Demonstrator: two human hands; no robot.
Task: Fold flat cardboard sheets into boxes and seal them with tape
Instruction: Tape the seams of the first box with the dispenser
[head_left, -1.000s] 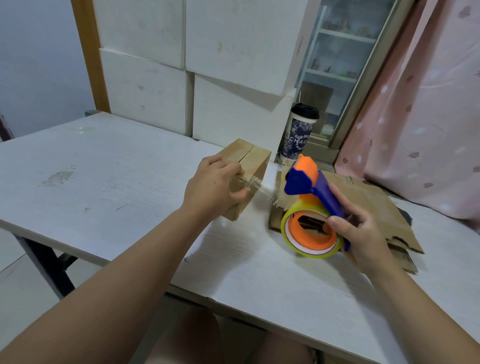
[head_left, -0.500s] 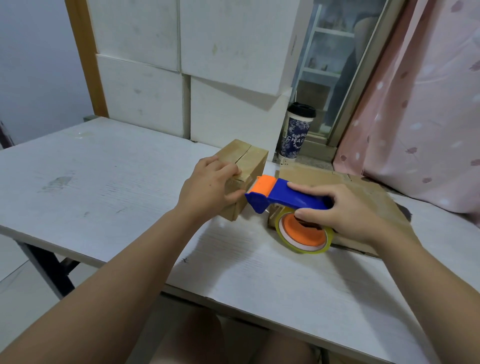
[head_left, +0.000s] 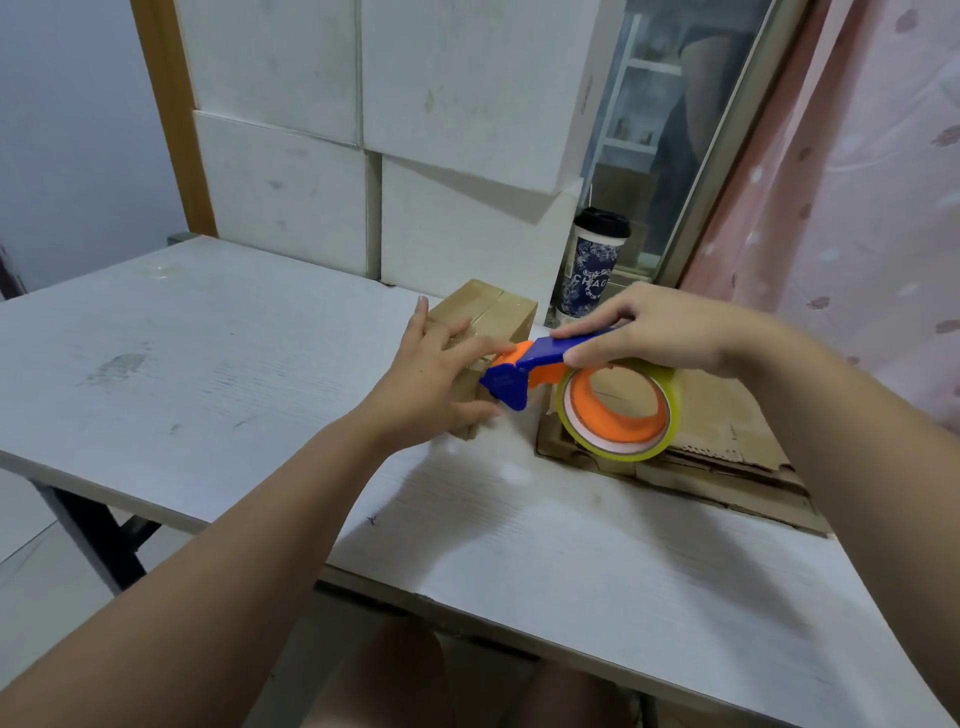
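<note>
Box (head_left: 501, 317) near side hidden behind left hand (head_left: 431, 379); flat cardboard stack (head_left: 727, 421) partly behind tape dispenser (head_left: 545, 374).

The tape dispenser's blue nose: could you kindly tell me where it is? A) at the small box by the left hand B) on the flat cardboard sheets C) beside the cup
A: the right hand holds the tape dispenser with its nose at the small box, which the left hand holds.
</note>
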